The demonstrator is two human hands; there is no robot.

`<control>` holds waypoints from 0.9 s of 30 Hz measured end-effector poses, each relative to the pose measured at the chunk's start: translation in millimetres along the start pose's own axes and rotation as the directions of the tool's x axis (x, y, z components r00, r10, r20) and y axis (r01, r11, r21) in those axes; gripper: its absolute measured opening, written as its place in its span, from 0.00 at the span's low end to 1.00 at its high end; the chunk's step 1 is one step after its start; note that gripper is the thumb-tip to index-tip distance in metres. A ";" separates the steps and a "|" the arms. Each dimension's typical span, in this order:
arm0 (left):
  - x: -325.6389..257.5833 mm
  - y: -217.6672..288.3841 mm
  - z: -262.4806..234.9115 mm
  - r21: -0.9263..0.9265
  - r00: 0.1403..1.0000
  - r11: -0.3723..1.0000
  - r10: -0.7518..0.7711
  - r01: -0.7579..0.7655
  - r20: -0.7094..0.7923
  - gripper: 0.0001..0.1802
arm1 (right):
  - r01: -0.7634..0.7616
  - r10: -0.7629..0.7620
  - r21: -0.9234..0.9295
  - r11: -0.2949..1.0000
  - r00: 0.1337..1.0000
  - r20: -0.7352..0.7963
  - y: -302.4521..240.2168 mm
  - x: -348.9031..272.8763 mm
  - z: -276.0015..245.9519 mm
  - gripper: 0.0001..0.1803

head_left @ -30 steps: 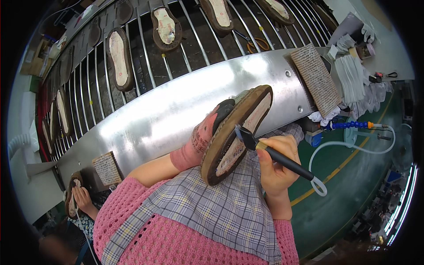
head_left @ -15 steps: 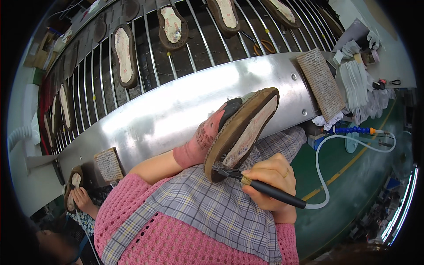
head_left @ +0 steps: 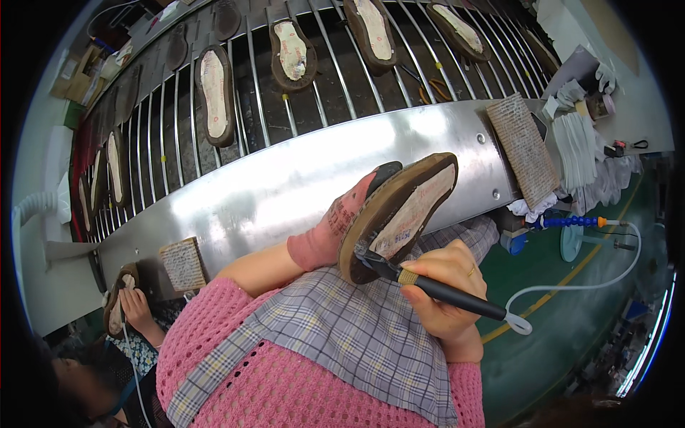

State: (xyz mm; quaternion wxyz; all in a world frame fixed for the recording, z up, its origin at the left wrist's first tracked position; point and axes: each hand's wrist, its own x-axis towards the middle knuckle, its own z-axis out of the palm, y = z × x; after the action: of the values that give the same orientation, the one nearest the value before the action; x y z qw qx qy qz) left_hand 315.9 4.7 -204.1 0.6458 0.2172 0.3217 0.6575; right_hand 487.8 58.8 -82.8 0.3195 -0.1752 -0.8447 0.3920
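Bright, even light on my left grip [head_left: 332, 225] and right grip [head_left: 453, 267], both reasonably sharp; the metal tabletop [head_left: 235, 207] throws hard white glare, while the gaps between the rollers [head_left: 257, 85] drop to near-black. Strip lights [head_left: 646, 357] burn out white at the lower right rim. Fisheye bends rollers and tabletop edge, corners vignette to black, co-worker [head_left: 135, 357] at lower left reads dim and soft.

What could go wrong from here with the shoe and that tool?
The black tool in the right hand has its tip at the near end of the shoe, beside the pale panel; a slip might mark that panel. The gloved left hand holds the shoe tilted, so it could twist under pressure. The white hose loops behind the tool and might tug it.
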 end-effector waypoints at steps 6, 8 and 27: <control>-0.5 22.3 3.7 0.161 0.985 0.983 0.068 -0.093 0.158 0.47 | 0.037 -0.037 0.072 0.997 0.999 -0.004 -1.0 10.5 -2.4 0.16; 0.4 37.5 5.2 0.396 0.953 0.889 0.121 -0.229 0.278 0.47 | 0.048 -0.047 0.104 0.993 0.999 -0.008 3.1 15.6 -5.0 0.16; 16.2 59.1 0.5 0.647 0.931 0.729 -0.037 -0.224 0.363 0.52 | 0.100 -0.095 0.025 0.995 0.985 -0.141 4.7 36.9 -5.4 0.14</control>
State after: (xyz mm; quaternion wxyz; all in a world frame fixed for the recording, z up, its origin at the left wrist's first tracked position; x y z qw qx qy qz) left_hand 273.2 23.2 -164.2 0.5336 0.5676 0.4070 0.4769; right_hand 464.6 84.9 -69.0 0.3992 -0.1553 -0.8215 0.3764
